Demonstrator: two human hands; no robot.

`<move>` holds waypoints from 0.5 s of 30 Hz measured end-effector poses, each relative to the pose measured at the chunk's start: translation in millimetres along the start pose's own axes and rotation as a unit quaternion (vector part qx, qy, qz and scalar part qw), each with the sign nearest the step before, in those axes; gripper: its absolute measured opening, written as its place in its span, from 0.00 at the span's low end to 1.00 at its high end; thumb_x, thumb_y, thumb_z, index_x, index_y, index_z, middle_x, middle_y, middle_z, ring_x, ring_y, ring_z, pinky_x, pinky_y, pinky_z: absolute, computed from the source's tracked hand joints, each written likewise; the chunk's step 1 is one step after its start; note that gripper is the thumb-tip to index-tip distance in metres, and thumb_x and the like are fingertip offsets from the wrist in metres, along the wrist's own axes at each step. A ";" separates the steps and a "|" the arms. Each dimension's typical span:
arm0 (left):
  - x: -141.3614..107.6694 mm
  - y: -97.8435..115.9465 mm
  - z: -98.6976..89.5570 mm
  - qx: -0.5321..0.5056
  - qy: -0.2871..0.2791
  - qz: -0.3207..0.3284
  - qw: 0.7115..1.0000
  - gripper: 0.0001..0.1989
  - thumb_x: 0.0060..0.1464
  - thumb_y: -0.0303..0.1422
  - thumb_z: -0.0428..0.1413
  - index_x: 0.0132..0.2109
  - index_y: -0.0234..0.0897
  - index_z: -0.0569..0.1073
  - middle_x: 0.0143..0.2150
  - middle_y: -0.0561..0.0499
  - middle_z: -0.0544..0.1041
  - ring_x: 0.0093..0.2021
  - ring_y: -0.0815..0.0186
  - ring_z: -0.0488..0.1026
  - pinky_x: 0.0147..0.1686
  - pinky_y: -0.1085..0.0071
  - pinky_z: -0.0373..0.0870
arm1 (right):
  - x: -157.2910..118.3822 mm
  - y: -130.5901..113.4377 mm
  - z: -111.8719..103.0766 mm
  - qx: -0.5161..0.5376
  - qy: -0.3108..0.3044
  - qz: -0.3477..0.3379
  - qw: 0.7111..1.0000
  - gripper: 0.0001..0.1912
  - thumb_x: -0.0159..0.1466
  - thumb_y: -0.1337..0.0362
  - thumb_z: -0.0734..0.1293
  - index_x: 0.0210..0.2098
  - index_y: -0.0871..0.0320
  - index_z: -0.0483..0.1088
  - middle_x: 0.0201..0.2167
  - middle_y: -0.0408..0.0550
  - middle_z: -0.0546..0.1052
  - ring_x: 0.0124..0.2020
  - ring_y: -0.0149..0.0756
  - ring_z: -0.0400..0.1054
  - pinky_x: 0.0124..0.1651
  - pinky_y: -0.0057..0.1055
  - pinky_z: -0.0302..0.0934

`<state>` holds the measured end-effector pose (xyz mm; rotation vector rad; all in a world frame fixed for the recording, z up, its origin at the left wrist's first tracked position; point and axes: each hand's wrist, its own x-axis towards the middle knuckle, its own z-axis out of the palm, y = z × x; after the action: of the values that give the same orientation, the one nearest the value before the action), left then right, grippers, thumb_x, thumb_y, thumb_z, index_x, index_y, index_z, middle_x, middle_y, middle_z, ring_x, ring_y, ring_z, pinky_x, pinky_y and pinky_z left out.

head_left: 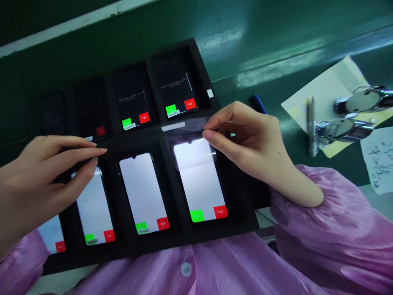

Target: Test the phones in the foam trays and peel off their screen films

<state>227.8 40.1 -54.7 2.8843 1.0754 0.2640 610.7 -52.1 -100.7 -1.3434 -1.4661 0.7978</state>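
A black tray (202, 70) is overhung by the left hand (49, 176), fingertips gathered, contact unclear. Beside the right hand (258, 139), a lit phone (202, 188) is partly screened by clear film (192, 153), likely light and floppy, pinched in that hand by its edge, the best hold.

Clear, with a whitish strip, on the film (193, 126) at the right hand (248, 141); lit white on the phone screen (201, 182) below, green and red in its lower corners. Black on the tray (139, 141) right of the left hand (55, 176). Finely striped purple on the shirt (147, 274) beneath.
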 end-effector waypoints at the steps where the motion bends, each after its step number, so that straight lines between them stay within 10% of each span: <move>1: -3.9 6.4 -1.0 0.000 -0.004 -0.004 1.000 0.12 0.67 0.39 0.57 0.55 0.55 0.79 0.51 0.53 0.80 0.49 0.56 0.78 0.51 0.53 0.74 | -2.1 -0.9 0.0 0.015 0.007 0.007 1.000 0.04 0.69 0.62 0.73 0.39 0.53 0.75 0.38 0.44 0.76 0.30 0.30 0.68 0.31 0.32 0.65; 8: -4.2 41.7 4.1 0.011 0.001 0.024 1.000 0.09 0.70 0.34 0.55 0.53 0.46 0.79 0.48 0.49 0.76 0.46 0.57 0.75 0.50 0.54 0.73 | -20.3 -6.8 0.9 0.044 0.032 0.052 0.997 0.07 0.68 0.59 0.75 0.39 0.50 0.73 0.40 0.44 0.77 0.29 0.31 0.66 0.26 0.33 0.63; 15: -10.6 10.6 11.7 0.014 0.020 -0.031 0.999 0.13 0.70 0.43 0.55 0.53 0.47 0.82 0.50 0.51 0.76 0.52 0.58 0.74 0.57 0.51 0.69 | -39.2 -15.5 0.2 0.032 0.029 0.037 0.998 0.07 0.71 0.57 0.71 0.40 0.51 0.70 0.40 0.43 0.74 0.25 0.26 0.61 0.22 0.30 0.60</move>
<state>228.9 25.2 -66.5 2.8746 1.1833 0.3078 602.6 -93.1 -94.9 -1.3674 -1.3408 0.8393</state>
